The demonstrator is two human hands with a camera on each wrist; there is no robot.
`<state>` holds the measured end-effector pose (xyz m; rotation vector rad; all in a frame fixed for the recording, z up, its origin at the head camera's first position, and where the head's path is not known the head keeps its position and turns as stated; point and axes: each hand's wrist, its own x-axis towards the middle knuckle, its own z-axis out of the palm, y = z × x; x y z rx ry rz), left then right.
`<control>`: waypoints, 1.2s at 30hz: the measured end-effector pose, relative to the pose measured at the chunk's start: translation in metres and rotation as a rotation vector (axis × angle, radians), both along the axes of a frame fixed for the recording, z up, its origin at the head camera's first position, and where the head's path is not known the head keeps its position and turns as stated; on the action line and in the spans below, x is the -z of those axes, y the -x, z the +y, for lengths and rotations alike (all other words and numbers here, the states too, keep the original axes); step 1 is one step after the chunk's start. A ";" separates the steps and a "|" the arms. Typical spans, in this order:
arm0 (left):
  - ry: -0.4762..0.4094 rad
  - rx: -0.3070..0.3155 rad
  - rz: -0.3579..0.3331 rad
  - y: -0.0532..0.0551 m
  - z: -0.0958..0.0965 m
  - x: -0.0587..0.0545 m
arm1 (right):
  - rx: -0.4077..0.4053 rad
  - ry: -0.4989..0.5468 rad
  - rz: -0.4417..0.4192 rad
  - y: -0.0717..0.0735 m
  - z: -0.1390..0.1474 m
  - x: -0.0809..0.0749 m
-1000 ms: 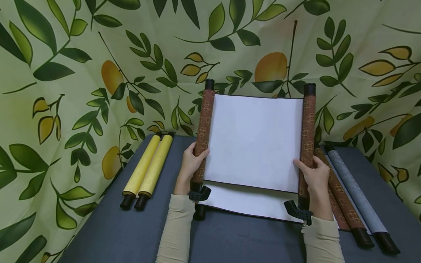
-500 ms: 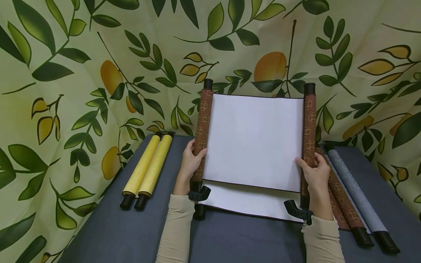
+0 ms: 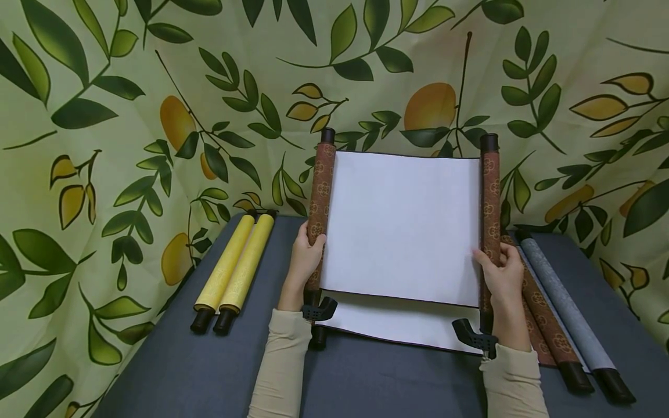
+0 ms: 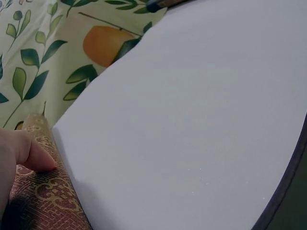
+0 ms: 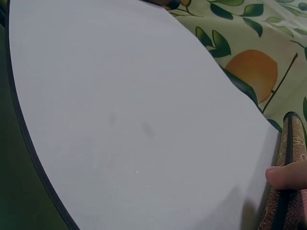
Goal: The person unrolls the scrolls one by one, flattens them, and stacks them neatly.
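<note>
A scroll point(image 3: 402, 226) with a blank white sheet is held up, partly unrolled, between two reddish-brown brocade rolls with black end caps. My left hand point(image 3: 305, 255) grips the left roll point(image 3: 321, 191), thumb on its front. Around the right roll point(image 3: 491, 203) my right hand point(image 3: 503, 276) is curled, its thumb at the sheet's edge. In the left wrist view a finger or thumb point(image 4: 38, 155) presses on the patterned brocade. The right wrist view has the thumb point(image 5: 287, 176) across the other roll. Fingers behind the rolls are mostly hidden.
Beneath the held scroll, another white sheet point(image 3: 392, 322) lies on the dark blue table point(image 3: 157, 360). Two yellow rolls point(image 3: 245, 267) lie at left. A brown patterned roll point(image 3: 551, 319) and a grey-blue roll point(image 3: 567, 302) lie at right. A leaf-print cloth point(image 3: 219, 162) hangs behind.
The left roll has shifted slightly left, and the lower right roll slightly right, so a little more white sheet shows between them. Both hands keep their grip.
</note>
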<state>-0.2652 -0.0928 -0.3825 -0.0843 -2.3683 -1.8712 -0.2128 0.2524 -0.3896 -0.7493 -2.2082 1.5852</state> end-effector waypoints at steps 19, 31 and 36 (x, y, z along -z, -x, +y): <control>0.090 -0.143 0.080 0.001 0.000 0.003 | -0.046 -0.014 -0.022 0.000 0.002 -0.001; 0.107 -0.161 0.085 0.004 -0.007 0.008 | -0.036 -0.066 0.027 0.001 0.005 0.008; 0.097 -0.150 0.081 0.005 -0.009 0.009 | -0.033 -0.036 -0.014 0.002 0.006 0.008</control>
